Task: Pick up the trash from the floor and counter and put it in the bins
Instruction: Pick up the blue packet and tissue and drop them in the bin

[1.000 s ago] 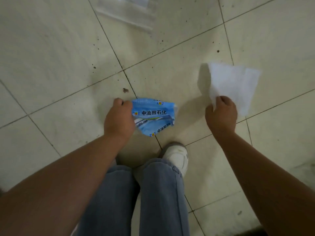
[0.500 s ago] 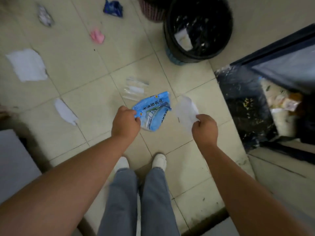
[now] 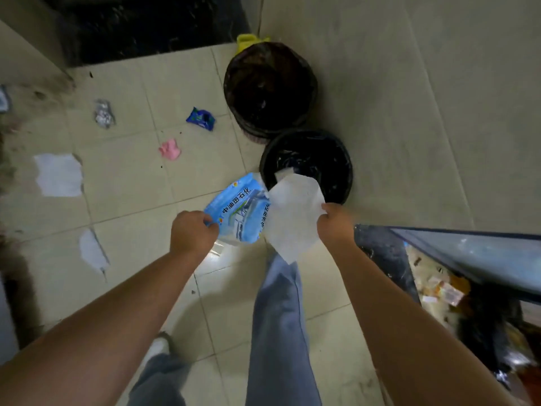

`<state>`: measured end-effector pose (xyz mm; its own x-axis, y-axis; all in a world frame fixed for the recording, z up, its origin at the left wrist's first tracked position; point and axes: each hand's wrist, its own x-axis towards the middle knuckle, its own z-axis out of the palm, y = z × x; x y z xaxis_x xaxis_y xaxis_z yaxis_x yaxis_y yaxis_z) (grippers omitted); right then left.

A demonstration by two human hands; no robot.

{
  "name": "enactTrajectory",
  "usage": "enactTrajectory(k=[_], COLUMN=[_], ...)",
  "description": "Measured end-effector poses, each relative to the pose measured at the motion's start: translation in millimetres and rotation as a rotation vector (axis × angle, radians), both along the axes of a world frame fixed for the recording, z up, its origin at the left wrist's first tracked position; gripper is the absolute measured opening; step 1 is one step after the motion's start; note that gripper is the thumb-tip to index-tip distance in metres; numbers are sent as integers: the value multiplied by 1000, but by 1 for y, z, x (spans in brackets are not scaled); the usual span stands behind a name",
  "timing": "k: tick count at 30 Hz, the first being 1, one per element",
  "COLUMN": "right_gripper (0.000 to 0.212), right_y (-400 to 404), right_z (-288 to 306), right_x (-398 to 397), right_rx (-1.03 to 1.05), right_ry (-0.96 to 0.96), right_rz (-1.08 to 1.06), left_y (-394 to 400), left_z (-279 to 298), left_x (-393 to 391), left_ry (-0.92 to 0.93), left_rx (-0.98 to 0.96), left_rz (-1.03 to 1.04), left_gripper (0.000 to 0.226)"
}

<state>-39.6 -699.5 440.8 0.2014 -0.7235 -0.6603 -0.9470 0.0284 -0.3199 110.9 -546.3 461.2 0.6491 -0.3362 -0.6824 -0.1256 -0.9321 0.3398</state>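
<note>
My left hand (image 3: 191, 231) grips a light blue printed plastic wrapper (image 3: 238, 213) by its lower corner. My right hand (image 3: 336, 222) pinches a white paper sheet (image 3: 294, 213) that hangs beside the wrapper and overlaps the near rim of a black-lined bin (image 3: 307, 165). A white scrap lies inside that bin. A second, darker bin (image 3: 269, 86) stands just behind it. On the floor to the left lie a dark blue wrapper (image 3: 201, 118), a pink scrap (image 3: 169, 149), a silver wrapper (image 3: 104, 113), a large white paper (image 3: 58, 174) and a smaller white scrap (image 3: 92, 251).
A dark counter edge (image 3: 468, 253) with clutter below it runs along the right. A pale wall (image 3: 409, 98) rises behind the bins. A yellow object (image 3: 247, 41) sits behind the far bin. A clear plastic bag (image 3: 218, 249) lies on the tiles under my left hand.
I have stood up and stepped toward the bins. Both hands, still holding the wrapper and the paper, have come closer to the near bin, and the paper now overlaps its rim.
</note>
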Motion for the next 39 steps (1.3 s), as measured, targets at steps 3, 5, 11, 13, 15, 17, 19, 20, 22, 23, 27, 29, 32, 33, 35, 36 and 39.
enactTrajectory(k=[3, 5, 11, 13, 15, 17, 19, 20, 22, 23, 27, 29, 32, 33, 35, 36, 39], right_gripper=[44, 45, 46, 44, 43, 43, 40, 37, 35, 36, 51, 57, 61, 62, 63, 63, 63], right_y=[-63, -90, -139, -145, -147, -146, -141, -138, -131, -125, -99, -82, -52, -40, -15, -2, 36], right_z=[-21, -31, -81, -101, -118, -131, -134, -134, -128, -124, -109, -98, -77, -70, -57, -50, -33], right_x=[12, 21, 26, 23, 19, 15, 14, 14, 17, 22, 50, 70, 102, 113, 132, 141, 164], right_rx=[76, 132, 221, 236, 279, 327, 371, 374, 367, 359, 258, 162, 72, 54, 29, 23, -20], right_ry=[-18, -41, -18, -4, 20, 63, 145, 179, 209, 219, 177, 169, 126, 114, 100, 102, 105], right_rz=[11, 40, 163, 168, 152, 198, 254, 282, 340, 390, 770, 943, 1081, 1114, 1188, 1225, 1314], left_y=[-63, -99, -167, -182, -193, -199, -196, -190, -173, -161, -98, -62, -11, 6, 38, 53, 100], left_z=[-21, -34, -85, -108, -127, -142, -149, -150, -147, -143, -121, -106, -81, -72, -60, -57, -58], left_x=[-4, -11, -24, -25, -27, -30, -31, -31, -28, -26, -10, 0, 16, 21, 32, 38, 59], left_ry=[12, 46, 163, 231, 277, 371, 385, 361, 285, 234, 37, -6, -64, -72, -61, -48, -31], left_rx=[63, 58, 98, 137, 116, 58, 64, 90, 135, 158, 274, 364, 473, 491, 518, 527, 532], left_rz=[90, 166, 243, 241, 201, 181, 118, 81, 6, -32, -181, -193, -165, -139, -65, -25, 84], left_gripper=[27, 27, 33, 35, 39, 44, 46, 45, 43, 41, 44, 53, 59, 59, 59, 58, 58])
